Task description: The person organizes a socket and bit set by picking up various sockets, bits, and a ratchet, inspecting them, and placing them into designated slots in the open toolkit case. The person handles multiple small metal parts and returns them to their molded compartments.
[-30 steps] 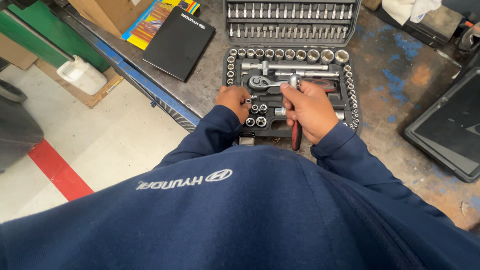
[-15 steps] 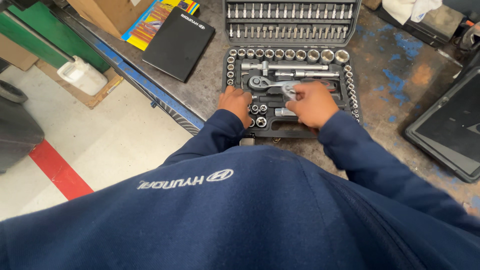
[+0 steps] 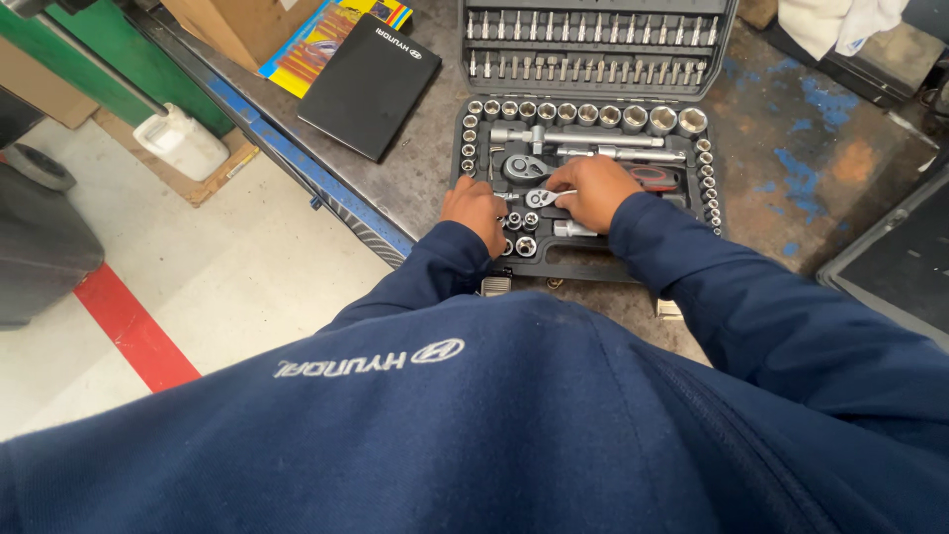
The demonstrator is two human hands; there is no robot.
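An open black socket set case [image 3: 583, 265] lies on the metal workbench [image 3: 791, 168] in front of me. My right hand [image 3: 593, 190] lies over a small ratchet [image 3: 540, 198] in the middle of the case, fingers closed on it. The ratchet's chrome head pokes out to the left of the fingers and its red and black handle [image 3: 654, 178] to the right. My left hand [image 3: 476, 210] rests on the case's left side, fingers curled down beside loose sockets [image 3: 524, 243]; what lies under them is hidden. A larger ratchet [image 3: 524, 166] sits just above both hands.
The case lid [image 3: 593, 44] stands open behind, filled with rows of bits. A black booklet [image 3: 371, 84], a colourful booklet [image 3: 316, 44] and a cardboard box [image 3: 237, 25] lie at the left. A black tray [image 3: 890, 257] sits at the right. A white jug [image 3: 183, 143] stands on the floor.
My right hand moved from the case's front edge, where it held the red-handled ratchet upright, up into the middle and laid the tool flat. The left hand stayed on the case's left side.
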